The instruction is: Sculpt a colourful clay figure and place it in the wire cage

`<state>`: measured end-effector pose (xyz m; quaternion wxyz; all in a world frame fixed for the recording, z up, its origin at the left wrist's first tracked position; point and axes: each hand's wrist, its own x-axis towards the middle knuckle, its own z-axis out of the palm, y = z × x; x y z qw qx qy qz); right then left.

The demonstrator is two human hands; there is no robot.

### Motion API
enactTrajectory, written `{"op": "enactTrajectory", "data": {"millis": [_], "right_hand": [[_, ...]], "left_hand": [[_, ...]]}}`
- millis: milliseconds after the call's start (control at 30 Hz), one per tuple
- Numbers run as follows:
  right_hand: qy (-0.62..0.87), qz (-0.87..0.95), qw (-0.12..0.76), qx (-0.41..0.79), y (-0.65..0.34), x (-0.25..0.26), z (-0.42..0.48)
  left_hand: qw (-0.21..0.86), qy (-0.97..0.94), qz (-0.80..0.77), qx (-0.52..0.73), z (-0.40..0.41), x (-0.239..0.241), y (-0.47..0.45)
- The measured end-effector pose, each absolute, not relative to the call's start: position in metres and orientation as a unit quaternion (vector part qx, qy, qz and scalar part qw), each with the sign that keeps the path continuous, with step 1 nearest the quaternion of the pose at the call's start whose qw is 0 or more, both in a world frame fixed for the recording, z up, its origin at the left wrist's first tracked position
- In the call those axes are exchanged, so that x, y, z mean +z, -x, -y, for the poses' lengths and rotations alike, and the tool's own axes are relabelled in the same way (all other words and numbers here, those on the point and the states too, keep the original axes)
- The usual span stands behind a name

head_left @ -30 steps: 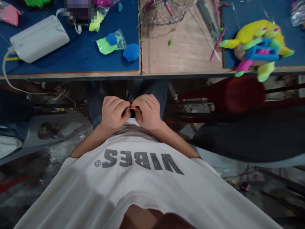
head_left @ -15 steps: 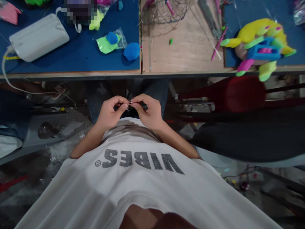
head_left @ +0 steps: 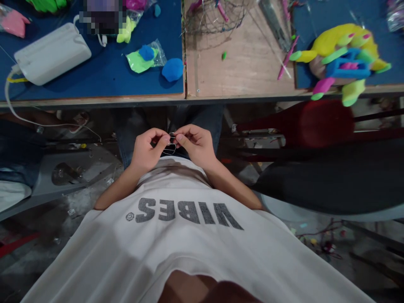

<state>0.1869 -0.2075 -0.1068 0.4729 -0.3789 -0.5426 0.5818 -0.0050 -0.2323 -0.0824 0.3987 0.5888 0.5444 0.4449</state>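
Note:
A thin, shiny bent wire [head_left: 170,150] with rounded loops is held between my two hands, low over my lap and short of the table edge. My left hand [head_left: 145,148] pinches one side of it between thumb and index finger. On the other side, my right hand [head_left: 197,145] grips the wire with its thumb pressed to the curled fingers. The fingertips of the two hands are close together but apart. Parts of the wire are hidden behind my fingers.
On the table [head_left: 126,90] ahead lie a white adapter box [head_left: 52,54] with a cable, a blue clay lump [head_left: 172,70], a wire mesh frame [head_left: 217,19] and a yellow clay figure [head_left: 334,42]. A red stool [head_left: 325,124] and dark chair seat [head_left: 325,181] stand at the right.
My fingertips have drawn slightly apart, and more of the wire's loop shows between and below them. Both hands keep their pinch. The view has shifted slightly.

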Motion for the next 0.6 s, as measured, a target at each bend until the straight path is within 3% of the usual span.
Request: {"op": "enactTrajectory", "data": {"millis": [167, 433, 600], "right_hand": [[0.405, 0.574, 0.47, 0.534, -0.187, -0.102, 0.21], [0.373, 0.695, 0.52, 0.329, -0.185, -0.097, 0.213], [0.403, 0.635, 0.494, 0.436, -0.184, -0.101, 0.216]], "left_hand": [[0.357, -0.594, -0.562, 0.452, 0.235, -0.085, 0.001], [0.252, -0.629, -0.555, 0.482, 0.233, -0.092, -0.006], [0.234, -0.607, -0.547, 0.527, 0.235, -0.101, -0.012]]}}
